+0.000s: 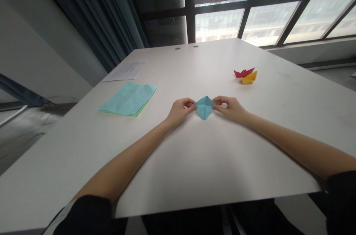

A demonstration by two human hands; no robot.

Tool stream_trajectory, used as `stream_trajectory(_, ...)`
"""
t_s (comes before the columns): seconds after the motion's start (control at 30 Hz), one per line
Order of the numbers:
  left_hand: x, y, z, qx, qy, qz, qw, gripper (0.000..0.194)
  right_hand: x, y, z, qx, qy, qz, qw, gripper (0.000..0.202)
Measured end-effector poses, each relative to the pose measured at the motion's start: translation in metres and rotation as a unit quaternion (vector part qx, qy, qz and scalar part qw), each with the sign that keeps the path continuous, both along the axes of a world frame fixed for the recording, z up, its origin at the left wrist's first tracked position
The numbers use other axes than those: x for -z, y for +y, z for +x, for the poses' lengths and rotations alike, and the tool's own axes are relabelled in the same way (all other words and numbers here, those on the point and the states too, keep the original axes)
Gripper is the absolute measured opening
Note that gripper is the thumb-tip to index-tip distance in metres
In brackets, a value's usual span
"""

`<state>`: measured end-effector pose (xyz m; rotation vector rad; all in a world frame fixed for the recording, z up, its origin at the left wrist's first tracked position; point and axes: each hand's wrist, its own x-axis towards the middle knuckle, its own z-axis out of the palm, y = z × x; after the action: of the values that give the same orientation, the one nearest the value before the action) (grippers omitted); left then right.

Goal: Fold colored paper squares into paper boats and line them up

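A small light-blue folded paper (205,108), diamond-shaped with a crease down its middle, is held between my two hands just above or on the white table. My left hand (181,110) pinches its left corner between thumb and fingers. At the opposite corner, my right hand (228,107) grips the paper the same way. The underside of the paper is hidden from me.
To the left lies a stack of creased light-blue and green paper sheets (129,98). Behind it is a printed white sheet (125,70). A red paper boat (243,73) and a yellow paper boat (249,78) touch at the back right of the white table (189,164).
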<state>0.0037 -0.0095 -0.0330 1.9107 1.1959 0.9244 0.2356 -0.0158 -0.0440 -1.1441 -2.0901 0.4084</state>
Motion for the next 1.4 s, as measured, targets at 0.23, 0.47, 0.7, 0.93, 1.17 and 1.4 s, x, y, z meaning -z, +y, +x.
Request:
stream_trajectory(0.23,0.006,-0.003,-0.002,0.025,0.158,0.119,0.98,0.009,0.007,0.007,0.003,-0.073,-0.092,0.063,0.991,0.01)
stream_trajectory(0.47,0.014,-0.001,-0.005,0.098,0.172,0.19,0.962,0.015,0.006,-0.001,0.002,-0.122,-0.093,0.06,0.986,0.019)
stream_trajectory(0.7,0.014,-0.004,-0.008,0.114,0.156,0.184,0.964,0.018,0.001,-0.001,0.006,-0.189,-0.114,0.097,0.971,0.022)
stream_trajectory(0.93,0.014,-0.003,-0.013,0.156,0.161,0.229,0.947,0.018,0.002,0.001,0.005,-0.194,-0.139,0.138,0.961,0.021)
stream_trajectory(1.17,0.015,-0.004,-0.008,0.201,0.147,0.225,0.942,0.015,0.002,0.001,0.005,-0.198,-0.142,0.145,0.959,0.022)
stream_trajectory(1.4,0.014,-0.006,-0.004,0.21,0.183,0.224,0.934,0.019,0.001,0.0,0.006,-0.21,-0.138,0.144,0.957,0.022)
